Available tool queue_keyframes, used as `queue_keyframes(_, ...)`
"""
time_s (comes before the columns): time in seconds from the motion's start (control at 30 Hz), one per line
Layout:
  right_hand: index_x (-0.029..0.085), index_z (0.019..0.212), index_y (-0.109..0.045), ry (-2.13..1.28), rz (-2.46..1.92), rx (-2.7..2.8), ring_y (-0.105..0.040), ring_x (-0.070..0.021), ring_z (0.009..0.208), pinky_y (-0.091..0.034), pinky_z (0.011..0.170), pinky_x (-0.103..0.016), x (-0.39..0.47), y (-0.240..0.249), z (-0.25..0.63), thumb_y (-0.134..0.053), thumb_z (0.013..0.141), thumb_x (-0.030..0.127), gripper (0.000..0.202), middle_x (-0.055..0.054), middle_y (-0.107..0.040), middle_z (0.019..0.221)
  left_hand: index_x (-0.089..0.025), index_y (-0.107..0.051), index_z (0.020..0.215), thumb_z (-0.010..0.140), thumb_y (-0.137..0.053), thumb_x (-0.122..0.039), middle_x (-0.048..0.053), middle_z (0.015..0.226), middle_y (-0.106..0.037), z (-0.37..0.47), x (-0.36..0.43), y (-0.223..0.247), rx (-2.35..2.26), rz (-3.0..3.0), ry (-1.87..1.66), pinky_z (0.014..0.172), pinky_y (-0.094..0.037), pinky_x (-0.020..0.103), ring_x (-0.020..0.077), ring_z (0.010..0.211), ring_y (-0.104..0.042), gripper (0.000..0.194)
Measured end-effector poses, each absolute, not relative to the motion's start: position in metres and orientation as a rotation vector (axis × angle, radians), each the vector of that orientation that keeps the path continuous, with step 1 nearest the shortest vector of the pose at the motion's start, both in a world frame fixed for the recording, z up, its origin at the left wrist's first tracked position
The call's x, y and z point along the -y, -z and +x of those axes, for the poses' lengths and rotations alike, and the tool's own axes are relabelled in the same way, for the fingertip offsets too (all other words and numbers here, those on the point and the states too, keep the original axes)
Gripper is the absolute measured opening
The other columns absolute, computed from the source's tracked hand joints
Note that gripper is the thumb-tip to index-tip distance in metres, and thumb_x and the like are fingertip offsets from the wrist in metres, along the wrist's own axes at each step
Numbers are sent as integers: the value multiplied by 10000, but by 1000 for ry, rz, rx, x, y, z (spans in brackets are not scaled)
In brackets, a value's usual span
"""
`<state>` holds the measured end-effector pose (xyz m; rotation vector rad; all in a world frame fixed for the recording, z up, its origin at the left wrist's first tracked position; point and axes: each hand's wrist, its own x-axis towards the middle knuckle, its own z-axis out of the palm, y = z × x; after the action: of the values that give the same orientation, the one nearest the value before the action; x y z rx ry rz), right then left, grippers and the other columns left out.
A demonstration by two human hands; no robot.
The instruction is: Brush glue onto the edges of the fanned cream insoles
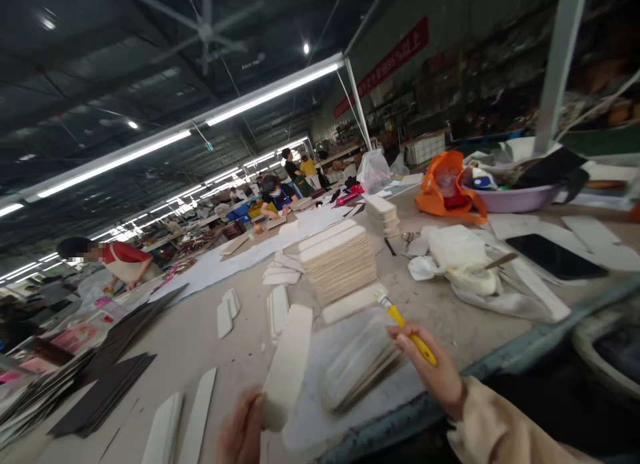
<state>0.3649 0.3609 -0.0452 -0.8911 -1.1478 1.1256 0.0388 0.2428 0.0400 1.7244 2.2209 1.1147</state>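
Note:
My right hand (430,357) is closed around the yellow handle of a paintbrush (396,316). The brush's pale bristles point away from me, beside a single cream strip (353,303) lying in front of a tall stack of cream pieces (340,261). Blurred by motion, my left hand (243,427) grips the lower end of a cream rounded panel (289,364), which is tilted up off the table. Between my hands, a low stack of cream pieces (357,371) rests on a white sheet (313,417).
Dark flat pieces (103,394) lie at left, near long white strips (197,417). To the right are a black phone (555,256), a tape roll (470,279), an orange bag (443,184) and a purple basin (520,199). Other people work at tables further back.

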Motion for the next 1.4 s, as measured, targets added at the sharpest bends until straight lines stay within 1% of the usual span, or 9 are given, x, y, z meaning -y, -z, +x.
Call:
queue_keyframes(0.07,249,928,-486,-1204,-849,1114,-611,-243,1029,-509,865,-400,-361,42,364,-620,811,428,252,-83,-634,1142,-227,-594,865,867,-405,-475,-7,681,-624,76,-254,-52,-2034,1831,-1070,558,-484,251,150,591,-556,312)
queue_keyframes(0.17,255,895,-426,-1366,-800,952,-635,-232,985,-526,819,-403,-364,34,370,-637,792,462,313,-70,-600,1201,-209,-592,829,876,-399,-459,-7,668,-596,112,-271,-55,-1874,1886,-965,543,-466,232,129,565,-545,320)
queue_keyframes(0.33,261,858,-368,-1496,-701,667,-670,-222,880,-551,727,-379,-375,15,387,-640,755,518,388,-27,-648,1064,-200,-570,857,882,-383,-440,-40,616,-506,135,-289,-41,-1826,1662,-811,431,-401,203,93,457,-473,305)
queue_keyframes(0.5,261,845,-379,-1362,-795,781,-660,-178,783,-546,608,-295,-390,5,385,-687,711,458,389,8,-658,981,-185,-595,838,848,-419,-414,-41,600,-476,136,-303,-42,-1806,1608,-687,430,-364,191,88,487,-448,289)
queue_keyframes(0.57,258,830,-378,-1271,-801,887,-658,-187,822,-546,648,-309,-399,1,382,-698,705,434,385,-1,-672,957,-177,-616,830,832,-439,-390,-33,622,-499,132,-312,-44,-1805,1610,-652,444,-362,187,85,512,-447,278)
queue_keyframes(0.7,251,808,-403,-1015,-807,1166,-658,-217,896,-510,834,-398,-421,-3,382,-701,714,386,340,-14,-694,858,-164,-654,849,780,-513,-389,-21,655,-554,120,-331,-43,-1786,1554,-594,456,-351,187,85,541,-453,274)
queue_keyframes(0.87,244,797,-452,-781,-1021,1411,-665,-260,849,-508,794,-434,-441,9,380,-667,752,398,269,-55,-704,887,-139,-651,974,710,-606,-392,23,774,-649,106,-345,-25,-1725,1495,-600,520,-418,220,111,617,-538,368)
queue_keyframes(1.17,230,800,-485,-681,-1166,1653,-665,-234,832,-498,771,-382,-457,39,361,-632,785,410,232,-41,-707,925,-149,-623,803,674,-667,-332,-47,549,-539,92,-343,12,-1908,1494,-566,480,-372,208,90,504,-488,228)
queue_keyframes(1.4,230,797,-516,-656,-1222,1695,-663,-235,784,-497,737,-376,-461,48,357,-631,774,429,231,-27,-706,873,-168,-619,777,659,-710,-353,-53,546,-548,90,-344,21,-2000,1500,-528,521,-371,224,100,515,-515,237)
